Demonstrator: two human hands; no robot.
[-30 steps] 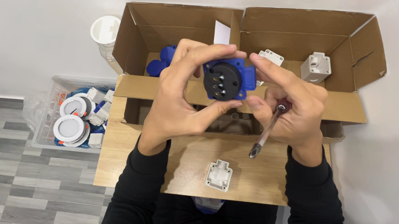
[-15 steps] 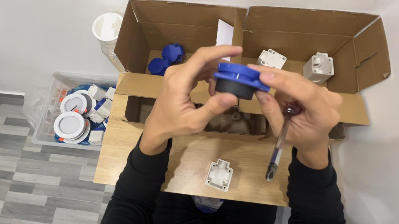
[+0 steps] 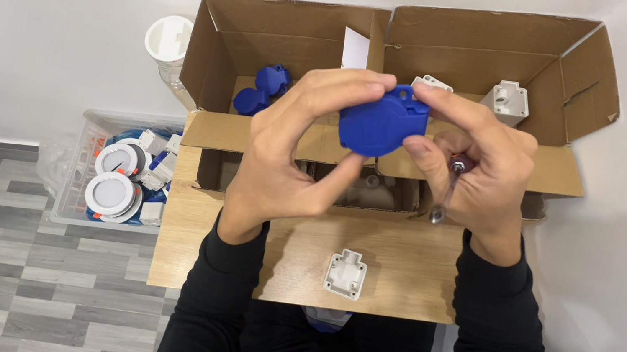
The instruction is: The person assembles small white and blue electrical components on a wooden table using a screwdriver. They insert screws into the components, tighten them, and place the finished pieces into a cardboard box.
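Currently both hands are raised above the wooden table and meet over the front edge of the cardboard box. The left hand is turned palm inward, its fingers curled over the top of the blue cap and its thumb pressed against the lower edge, so the digits are clamped on the cap from the left. The right hand grips the same cap from the right: index finger along the upper rim, thumb on the face. Its remaining fingers are folded around a screwdriver, held against the palm with the shaft pointing down toward the table. The cap is thus suspended between both hands, clear of the table and just in front of the box. The box is open, flaps spread, and divided into two compartments. The left compartment holds several blue parts; the right compartment holds white housings. A white housing lies alone on the table, well apart from the hands. To the left of the table, a clear bin on the floor contains round white fittings and small mixed pieces. A white cup stands just beside the box's left wall.
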